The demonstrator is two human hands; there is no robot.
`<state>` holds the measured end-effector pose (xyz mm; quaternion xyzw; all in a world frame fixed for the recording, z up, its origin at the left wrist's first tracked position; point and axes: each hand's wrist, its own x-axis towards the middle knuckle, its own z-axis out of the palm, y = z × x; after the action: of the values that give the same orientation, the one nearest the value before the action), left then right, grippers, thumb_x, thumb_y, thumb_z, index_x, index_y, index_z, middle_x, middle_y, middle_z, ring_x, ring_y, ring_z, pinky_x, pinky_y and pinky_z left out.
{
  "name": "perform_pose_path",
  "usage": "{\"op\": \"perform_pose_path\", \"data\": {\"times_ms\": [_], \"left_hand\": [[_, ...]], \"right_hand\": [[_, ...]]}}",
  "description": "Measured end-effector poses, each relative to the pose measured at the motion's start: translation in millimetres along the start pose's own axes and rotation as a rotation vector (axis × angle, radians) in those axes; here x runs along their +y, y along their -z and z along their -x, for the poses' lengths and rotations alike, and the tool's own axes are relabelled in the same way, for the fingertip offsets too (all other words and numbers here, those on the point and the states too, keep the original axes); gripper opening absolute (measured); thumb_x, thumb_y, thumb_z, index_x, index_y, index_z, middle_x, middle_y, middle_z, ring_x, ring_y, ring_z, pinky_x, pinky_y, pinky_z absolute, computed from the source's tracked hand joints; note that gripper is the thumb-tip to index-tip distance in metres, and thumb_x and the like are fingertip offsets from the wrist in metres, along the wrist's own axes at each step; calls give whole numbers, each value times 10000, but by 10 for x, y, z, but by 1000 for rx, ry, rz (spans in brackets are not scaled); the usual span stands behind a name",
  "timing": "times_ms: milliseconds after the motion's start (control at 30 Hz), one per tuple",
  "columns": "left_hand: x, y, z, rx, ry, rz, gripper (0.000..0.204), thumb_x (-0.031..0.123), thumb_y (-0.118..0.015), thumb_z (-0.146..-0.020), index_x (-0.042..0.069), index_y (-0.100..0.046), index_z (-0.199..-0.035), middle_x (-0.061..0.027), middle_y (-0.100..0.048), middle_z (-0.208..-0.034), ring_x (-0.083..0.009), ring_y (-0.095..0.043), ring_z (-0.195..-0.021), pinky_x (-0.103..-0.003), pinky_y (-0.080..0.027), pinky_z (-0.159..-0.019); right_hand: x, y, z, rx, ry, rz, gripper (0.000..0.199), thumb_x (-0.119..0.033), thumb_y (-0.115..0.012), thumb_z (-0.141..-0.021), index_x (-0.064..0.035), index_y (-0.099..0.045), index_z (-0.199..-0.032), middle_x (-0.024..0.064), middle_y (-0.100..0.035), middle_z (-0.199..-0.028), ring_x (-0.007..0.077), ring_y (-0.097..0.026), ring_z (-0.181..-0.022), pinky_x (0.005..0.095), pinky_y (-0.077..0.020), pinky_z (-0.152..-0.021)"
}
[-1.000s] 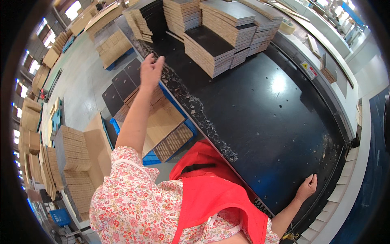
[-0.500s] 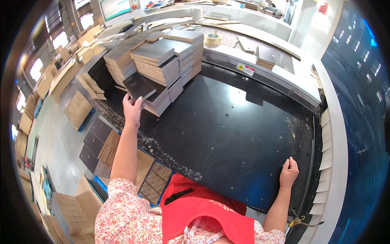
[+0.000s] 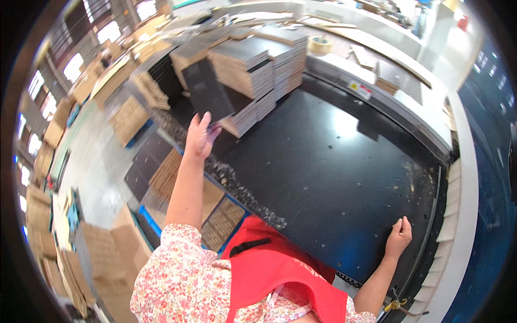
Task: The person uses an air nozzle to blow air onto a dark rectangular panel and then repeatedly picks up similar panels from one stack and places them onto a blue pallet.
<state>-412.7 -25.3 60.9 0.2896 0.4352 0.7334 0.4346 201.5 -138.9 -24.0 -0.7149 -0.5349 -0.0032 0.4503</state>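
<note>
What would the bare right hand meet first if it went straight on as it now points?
Crossing the flat black tabletop, the bare right hand would probably first meet the long grey raised edge on the tabletop's far side. The hand's height is unclear, so it might pass over.

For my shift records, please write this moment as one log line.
left hand: holds dark board | right hand: closed, no object seen | board stacks: on black table
</note>
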Motion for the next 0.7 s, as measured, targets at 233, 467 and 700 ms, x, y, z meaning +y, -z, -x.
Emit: {"op": "perform_pose_path", "data": {"times_ms": [233, 467, 700], "left_hand": [[162, -175, 509, -208, -18, -15, 215, 263, -604, -1014, 113, -591, -1167, -25, -681, -980, -141, -634, -824, -308, -553, -730], [43, -652, 696, -336, 68, -26, 230, 296, -528, -1051, 86, -604, -1105, -14, -654, -857, -122, -577, -709, -291, -482, -665], [-282, -1026, 777, -513, 194, -43, 252, 323, -509, -1058, 92, -596, -1003, -23, -640, -806, -114, -555, -668, -269, -448, -638]], "right_hand": [[15, -12, -19, -40, -10, -13, 277, -127, -587, -997, 91, -650, -1155, 110, -651, -853, 178, -610, -728, 313, -505, -669], [-25, -28, -26, -16, -10, -51, 274, -110, -596, -982, 103, -639, -1149, 155, -683, -923, 212, -653, -780, 333, -518, -682], [-56, -18, -29, -2, 2, -39, 246, -104, -611, -963, 82, -662, -1115, 163, -679, -885, 241, -670, -746, 340, -520, -678]]}}
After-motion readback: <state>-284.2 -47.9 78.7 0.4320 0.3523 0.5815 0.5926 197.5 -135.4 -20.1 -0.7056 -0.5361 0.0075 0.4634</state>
